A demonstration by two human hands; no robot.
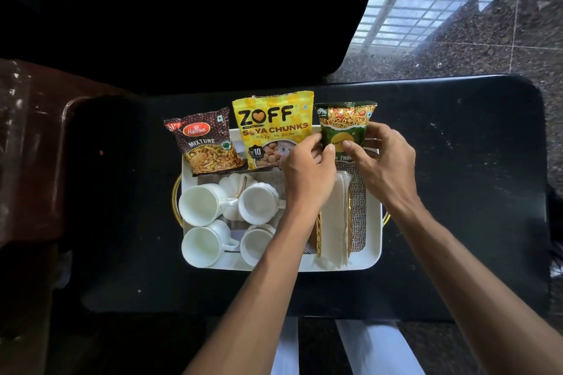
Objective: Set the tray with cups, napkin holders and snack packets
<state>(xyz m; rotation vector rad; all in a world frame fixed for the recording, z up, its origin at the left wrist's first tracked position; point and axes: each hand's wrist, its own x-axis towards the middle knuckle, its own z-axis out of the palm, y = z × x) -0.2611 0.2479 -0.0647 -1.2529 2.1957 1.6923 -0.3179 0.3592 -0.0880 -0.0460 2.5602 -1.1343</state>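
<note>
Both hands on the green packet, upper right of the tray. Left hand pinching its lower left edge with thumb and fingers; right hand pinching the right side, thumb across the front. Packet upright, leaning at the tray's far rim, just right of the yellow packet; brown packet further left.

Risks, as judged from here:
- Packets only propped on the rim. Letting go too early likely tips green forward onto the napkins or back onto the black surface.
- Nudging sideways could knock yellow over, then brown, domino style.
- Left forearm passing right next to the cups in the lower left of the tray; careless pull-back could clip one.
- Napkin holder close under the wrists, easy to snag.
</note>
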